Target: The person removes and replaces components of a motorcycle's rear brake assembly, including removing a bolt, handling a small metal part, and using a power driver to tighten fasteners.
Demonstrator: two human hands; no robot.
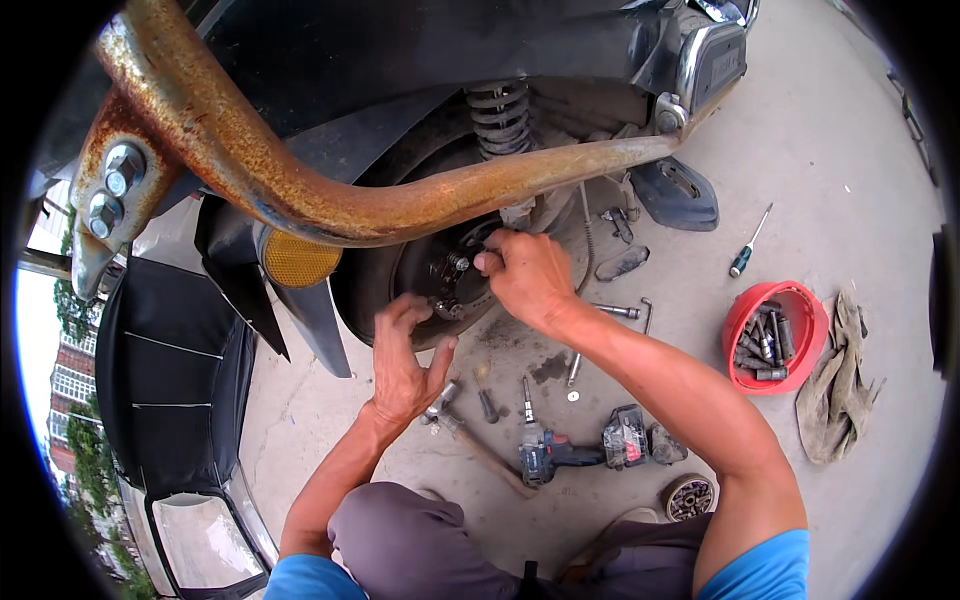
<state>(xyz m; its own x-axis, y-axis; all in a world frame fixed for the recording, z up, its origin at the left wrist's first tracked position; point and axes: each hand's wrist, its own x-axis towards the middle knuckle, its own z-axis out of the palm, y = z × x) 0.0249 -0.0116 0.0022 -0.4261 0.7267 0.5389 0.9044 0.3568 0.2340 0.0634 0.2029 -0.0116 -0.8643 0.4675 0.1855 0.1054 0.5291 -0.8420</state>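
Observation:
Both of my hands are at the wheel of a dark vehicle, under a rusty bent tube. My right hand has its fingers curled in by the hub. Whatever they grip is too small or hidden to make out. Lower left of it, my left hand reaches to the lower side of the wheel, thumb apart from the fingers, with nothing visible in it. Greasy metal fittings show on the hub between the two hands. The tyre curves around on the left. Part of the wheel is hidden behind the tube.
A hammer, a cordless driver and a socket wrench lie on the concrete. Right of them are a screwdriver, a red tub of sockets and a rag. A coil spring sits above the wheel.

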